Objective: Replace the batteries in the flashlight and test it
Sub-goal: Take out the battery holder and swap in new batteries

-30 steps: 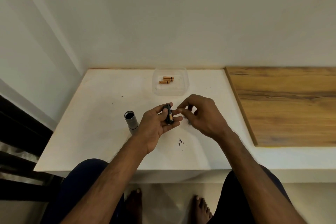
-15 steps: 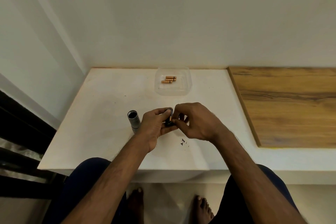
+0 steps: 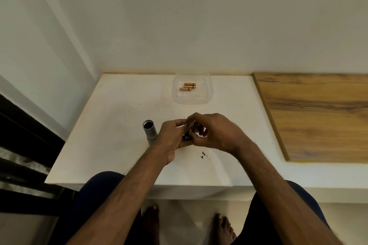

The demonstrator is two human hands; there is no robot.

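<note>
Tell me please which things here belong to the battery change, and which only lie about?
Belong to the job:
- flashlight body, standing open on the white table
- black battery holder, held between left hand and right hand
- copper-coloured batteries in the clear plastic tray

Just lying about:
- wooden board
- small dark specks on the table

The grey flashlight body (image 3: 150,132) lies open-ended on the worktop, its dark mouth pointing toward 12 o'clock. At its 3 o'clock, a black battery holder (image 3: 188,135) is pinched between both hands. Three copper-coloured batteries (image 3: 188,86) lie side by side at 1 o'clock.
</note>
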